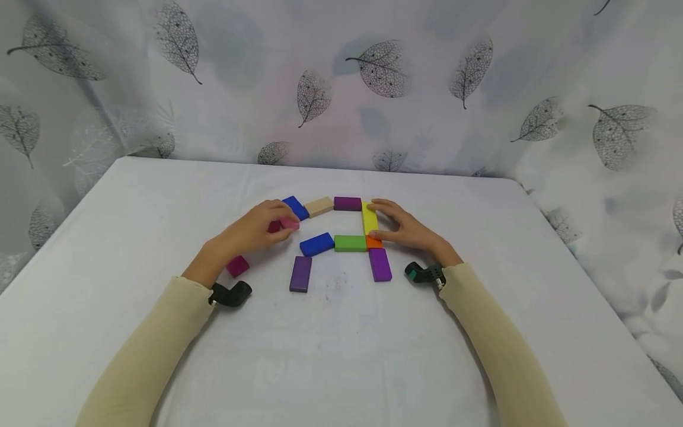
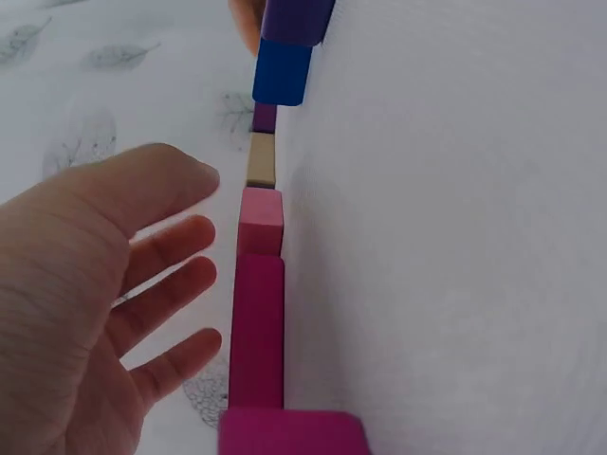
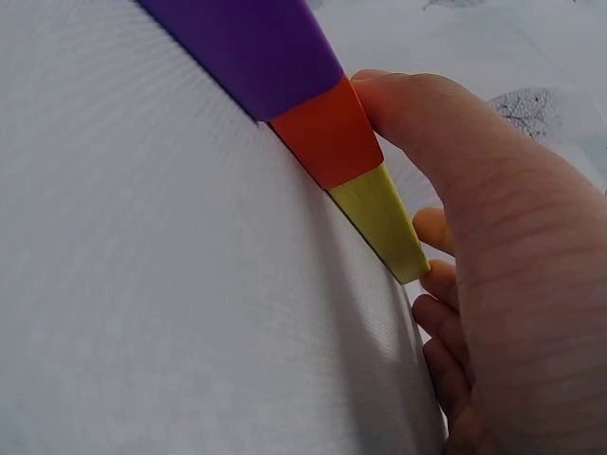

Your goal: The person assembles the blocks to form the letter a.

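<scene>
My left hand [image 1: 255,228] is over a pink block [image 1: 290,223], its fingers spread and apart from it in the left wrist view. A crimson block [image 1: 274,227] is partly hidden under that hand, and a magenta block [image 1: 238,266] lies near the wrist. My right hand [image 1: 402,227] rests beside a yellow block [image 1: 369,219]. Its fingertips are by the yellow block's far end, and its thumb touches the edge of an orange block [image 3: 327,133]. A purple block [image 1: 380,265] adjoins the orange one.
Along the back of the outline lie a blue block [image 1: 296,207], a tan block [image 1: 319,206] and a dark purple block [image 1: 347,203]. Nearer are a green block [image 1: 350,243], another blue block [image 1: 317,244] and a violet block [image 1: 301,274]. A white cloth [image 1: 320,356] covers the table.
</scene>
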Action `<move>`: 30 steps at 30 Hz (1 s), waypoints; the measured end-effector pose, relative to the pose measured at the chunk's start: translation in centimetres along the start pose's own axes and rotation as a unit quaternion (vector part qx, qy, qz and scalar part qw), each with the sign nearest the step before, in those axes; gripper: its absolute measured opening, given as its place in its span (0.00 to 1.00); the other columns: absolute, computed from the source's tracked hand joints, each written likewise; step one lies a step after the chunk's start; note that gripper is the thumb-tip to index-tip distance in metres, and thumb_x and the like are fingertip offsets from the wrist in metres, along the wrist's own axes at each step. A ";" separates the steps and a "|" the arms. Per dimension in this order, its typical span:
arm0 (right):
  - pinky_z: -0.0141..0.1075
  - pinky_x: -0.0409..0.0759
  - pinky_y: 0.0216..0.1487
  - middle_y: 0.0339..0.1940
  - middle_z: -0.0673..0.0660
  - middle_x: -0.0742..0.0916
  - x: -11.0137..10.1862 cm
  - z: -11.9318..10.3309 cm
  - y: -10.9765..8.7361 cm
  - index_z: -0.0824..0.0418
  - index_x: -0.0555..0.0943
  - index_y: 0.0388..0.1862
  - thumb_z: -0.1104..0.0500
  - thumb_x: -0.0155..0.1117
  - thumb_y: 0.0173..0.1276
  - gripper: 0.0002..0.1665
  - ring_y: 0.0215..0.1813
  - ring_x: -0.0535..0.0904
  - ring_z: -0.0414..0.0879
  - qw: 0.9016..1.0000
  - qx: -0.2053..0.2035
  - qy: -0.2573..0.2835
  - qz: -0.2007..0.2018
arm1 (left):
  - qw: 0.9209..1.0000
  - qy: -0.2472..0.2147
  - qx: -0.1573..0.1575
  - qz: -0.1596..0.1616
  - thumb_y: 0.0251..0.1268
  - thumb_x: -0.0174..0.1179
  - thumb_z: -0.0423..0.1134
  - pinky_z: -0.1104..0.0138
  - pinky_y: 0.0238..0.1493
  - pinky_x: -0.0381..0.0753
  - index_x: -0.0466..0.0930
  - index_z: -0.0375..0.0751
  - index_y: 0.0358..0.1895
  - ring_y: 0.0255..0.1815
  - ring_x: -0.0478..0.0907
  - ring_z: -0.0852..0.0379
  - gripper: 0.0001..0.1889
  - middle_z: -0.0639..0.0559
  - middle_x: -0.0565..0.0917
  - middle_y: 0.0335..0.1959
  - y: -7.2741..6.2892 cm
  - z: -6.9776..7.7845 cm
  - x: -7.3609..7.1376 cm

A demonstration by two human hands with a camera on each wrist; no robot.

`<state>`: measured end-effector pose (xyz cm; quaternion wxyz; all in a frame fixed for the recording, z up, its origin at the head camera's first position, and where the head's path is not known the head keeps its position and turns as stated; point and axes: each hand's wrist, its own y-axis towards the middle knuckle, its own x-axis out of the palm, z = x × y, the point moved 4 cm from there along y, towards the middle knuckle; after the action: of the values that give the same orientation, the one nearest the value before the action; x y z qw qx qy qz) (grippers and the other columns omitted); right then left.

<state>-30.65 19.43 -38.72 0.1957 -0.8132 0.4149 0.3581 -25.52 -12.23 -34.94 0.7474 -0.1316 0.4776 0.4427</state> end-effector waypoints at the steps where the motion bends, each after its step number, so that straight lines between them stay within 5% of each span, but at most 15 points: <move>1: 0.58 0.44 0.75 0.80 0.55 0.56 0.0 0.0 0.0 0.54 0.61 0.76 0.51 0.66 0.67 0.42 0.80 0.46 0.54 1.000 0.000 -0.001 0.001 | 1.000 0.000 -0.004 0.000 0.63 0.64 0.34 0.53 0.60 0.73 0.83 0.37 0.50 0.54 0.74 0.46 0.12 0.43 0.79 0.49 0.0 -0.2 0.0; 12: 0.59 0.44 0.75 0.79 0.56 0.56 0.0 0.2 0.0 0.55 0.61 0.76 0.51 0.66 0.67 0.41 0.80 0.46 0.55 1.000 0.000 0.008 0.001 | 0.998 -0.015 -0.053 -0.013 0.64 0.63 0.35 0.44 0.67 0.65 0.80 0.38 0.54 0.66 0.66 0.39 0.16 0.39 0.72 0.60 -0.4 -2.0 0.5; 18: 0.60 0.44 0.75 0.78 0.64 0.56 -0.7 -3.7 -1.2 0.65 0.60 0.75 0.58 0.64 0.68 0.40 0.79 0.46 0.60 1.000 0.005 0.013 -0.007 | 0.999 -0.012 -0.045 -0.008 0.63 0.61 0.33 0.40 0.67 0.61 0.77 0.38 0.56 0.69 0.63 0.34 0.18 0.36 0.68 0.66 -0.5 -2.1 0.7; 30: 0.61 0.44 0.74 0.78 0.67 0.56 -0.7 -4.3 -1.5 0.67 0.61 0.74 0.61 0.63 0.69 0.38 0.79 0.46 0.62 1.000 0.004 0.018 -0.007 | 0.997 0.013 -0.074 -0.013 0.64 0.63 0.35 0.45 0.66 0.66 0.75 0.38 0.61 0.64 0.67 0.38 0.22 0.39 0.70 0.59 -0.6 -1.8 0.5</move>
<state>-27.94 18.05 -35.29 0.1940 -0.8220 0.4138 0.3399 -26.07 -13.42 -36.47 0.7350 -0.1987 0.4513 0.4654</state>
